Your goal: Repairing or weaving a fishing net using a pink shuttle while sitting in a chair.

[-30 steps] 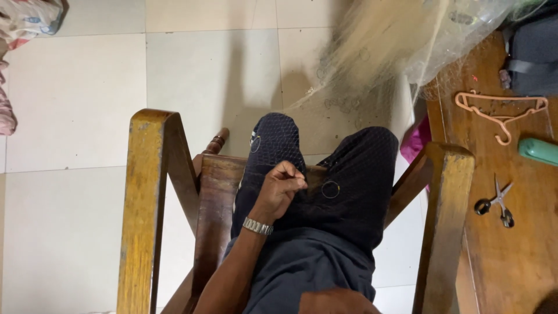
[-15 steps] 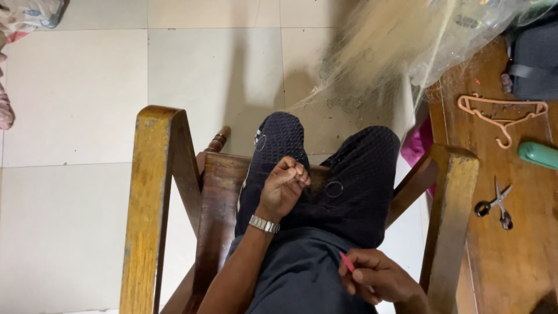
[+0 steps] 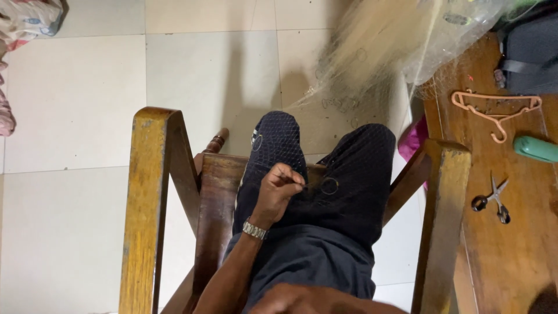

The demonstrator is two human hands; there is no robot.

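the left hand (image 3: 279, 187), a watch (image 3: 254, 230) on its wrist, is closed in a pinch on the fine net (image 3: 325, 168) that lies over the knees. the net runs lengthwise from the lap away to the far right, where it gathers into a pale, blurred bundle above the floor. the right hand (image 3: 314, 299) shows only at the near edge, and whether it grips anything cannot be told. on the wooden table (image 3: 511, 256) to the right lie scissors (image 3: 494, 200), tips pointing far, and a pink hanger (image 3: 497, 113).
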